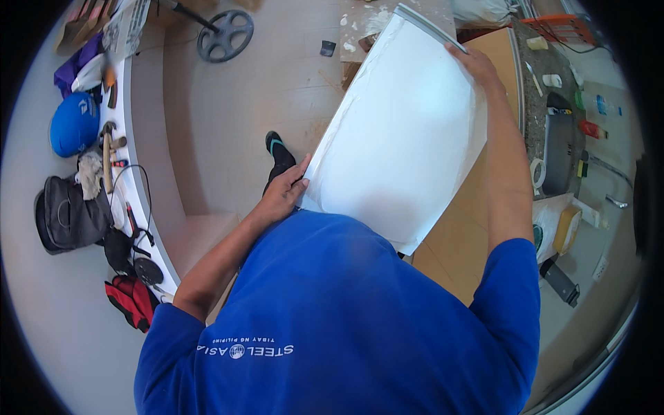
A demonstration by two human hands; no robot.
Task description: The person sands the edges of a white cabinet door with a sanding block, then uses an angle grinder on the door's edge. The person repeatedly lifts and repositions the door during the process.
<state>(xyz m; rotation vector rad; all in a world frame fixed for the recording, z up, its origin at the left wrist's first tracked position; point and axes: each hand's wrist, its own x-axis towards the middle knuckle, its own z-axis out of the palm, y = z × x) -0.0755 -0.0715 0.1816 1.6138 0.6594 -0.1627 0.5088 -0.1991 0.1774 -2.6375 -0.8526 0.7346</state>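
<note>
A large white panel (394, 129), with clear plastic film along its edges, slants across the space before me. Its near end rests against or very close to my blue shirt. Along the far end runs a grey metal profile (426, 25). My right hand (480, 67) grips the far right corner, fingers at the end of that profile. At the lower left edge, my left hand (284, 194) holds the panel's side, fingers laid along it. The panel's underside is hidden.
Left, a white counter (148, 202) carries a hammer (107, 155), a blue helmet (75, 124) and a dark bag (67, 215). Right, a stone countertop (534, 129) holds bottles, a tape roll (538, 173) and a sink (557, 155). A paint-spotted board (358, 31) and a round stand base (225, 36) lie ahead.
</note>
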